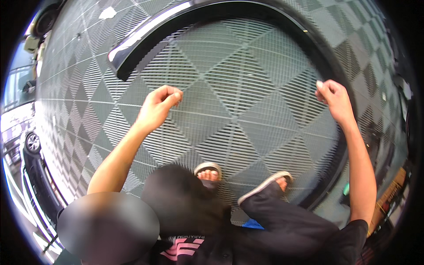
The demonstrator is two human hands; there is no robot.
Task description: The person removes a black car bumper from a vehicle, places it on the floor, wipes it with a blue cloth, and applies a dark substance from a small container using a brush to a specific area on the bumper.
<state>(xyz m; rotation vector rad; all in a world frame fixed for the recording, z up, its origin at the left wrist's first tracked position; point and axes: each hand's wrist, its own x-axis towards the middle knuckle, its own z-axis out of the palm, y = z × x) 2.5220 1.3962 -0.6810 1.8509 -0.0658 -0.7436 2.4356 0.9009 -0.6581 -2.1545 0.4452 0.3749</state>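
Observation:
A long, glossy black curved panel, like a car trim piece or bumper [318, 46], arcs over the floor ahead of me and down my right side. My left hand [160, 105] hovers above the floor inside the arc, near the panel's left end, its thumb pressed against curled fingers. On the other side my right hand [335, 98] is pinched beside the panel's inner edge, thumb and forefinger together. Whatever thin thing the fingers hold, if any, I cannot make out.
Grey slatted tiles [234, 117] cover the floor. A white scrap [107, 13] lies at the far left. My sandalled feet [209, 172] are inside the arc. Cars, one wheel [33, 142] showing, stand at the left. Cardboard [393, 192] lies at the right. A blurred oval covers the lower left.

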